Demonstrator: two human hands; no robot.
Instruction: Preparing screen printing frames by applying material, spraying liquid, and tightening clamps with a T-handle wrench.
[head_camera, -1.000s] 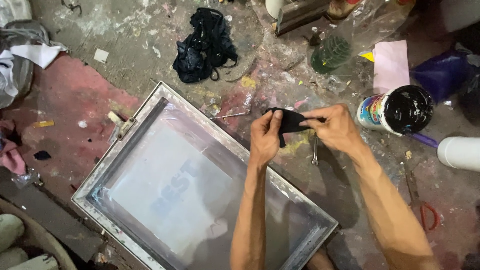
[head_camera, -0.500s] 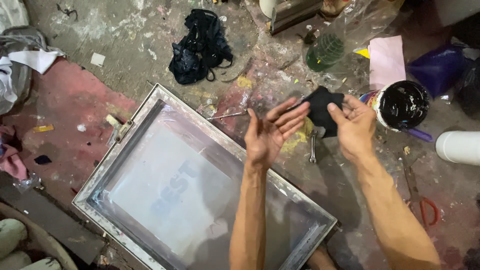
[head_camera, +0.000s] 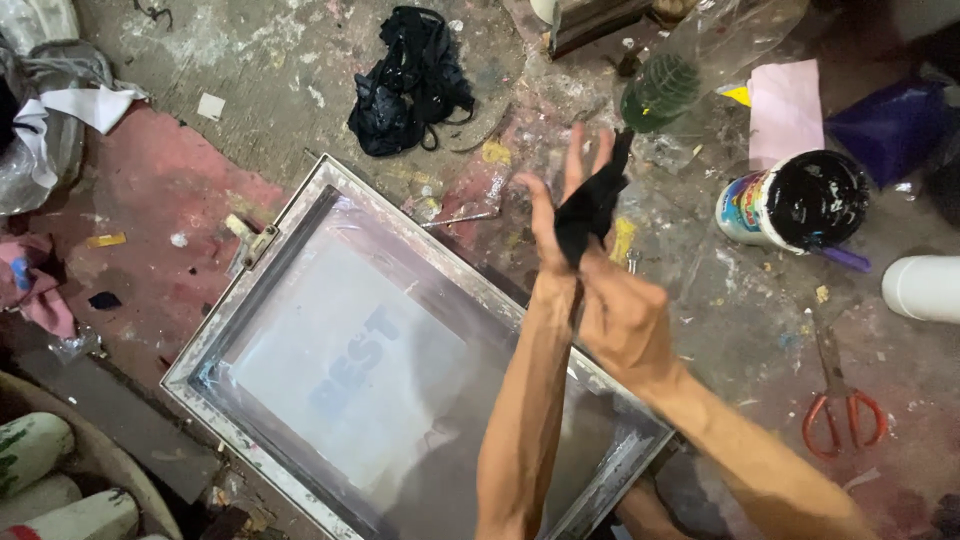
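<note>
Pinched in the right hand (head_camera: 625, 320), a black cloth (head_camera: 590, 210) runs up across the palm of the left hand (head_camera: 560, 215), whose fingers are spread and point away from the person (the right hand's fingers are blurred, so the exact pinch is unclear). Its long axis runs roughly along the left hand, lower end at the right hand, upper end near the fingertips, all just beyond the far right edge of the metal-framed printing screen (head_camera: 400, 370). Right of the screen stand an open pot of black ink (head_camera: 795, 205) and, nearer the person, red-handled scissors (head_camera: 840, 410); a heap of black fabric (head_camera: 410, 85) lies beyond the screen's far corner.
</note>
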